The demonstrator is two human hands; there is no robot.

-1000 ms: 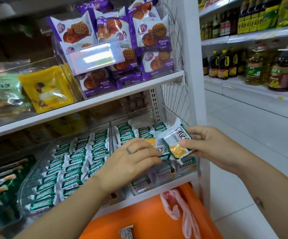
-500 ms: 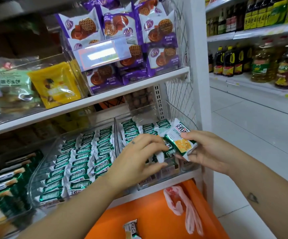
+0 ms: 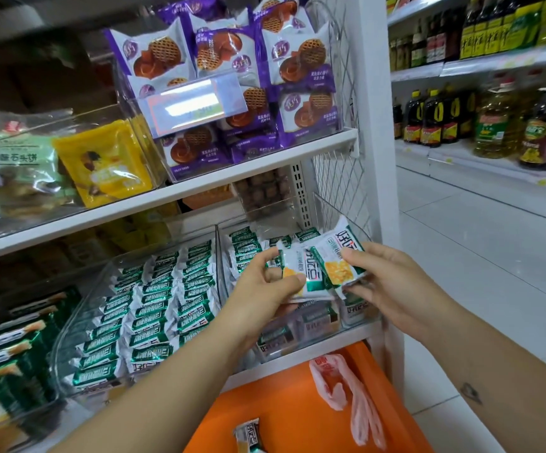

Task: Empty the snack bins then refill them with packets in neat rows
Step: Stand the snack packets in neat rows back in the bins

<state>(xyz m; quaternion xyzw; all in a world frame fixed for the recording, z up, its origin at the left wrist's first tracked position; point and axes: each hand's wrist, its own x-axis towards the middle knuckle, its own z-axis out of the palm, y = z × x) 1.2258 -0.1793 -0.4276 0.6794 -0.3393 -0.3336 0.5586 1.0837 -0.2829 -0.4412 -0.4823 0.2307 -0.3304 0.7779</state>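
Holding packets (image 3: 318, 273) over part-filled right bin (image 3: 301, 338); left bin (image 3: 72, 331) full, neat rows.

Both forearms are bare, the right forearm (image 3: 510, 371) carries a small dark triangular tattoo (image 3: 471, 393), and the left grip (image 3: 265, 297) and right grip (image 3: 392, 286) have short, trimmed nails on slim fingers.

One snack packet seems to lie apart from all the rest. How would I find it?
Find the white shelf unit and look below its lower shelf to the orange surface. A green-and-white packet lies there at the bottom edge of the view, left of a pink plastic bag. Unlike the rest, it lies alone, outside the clear bins.
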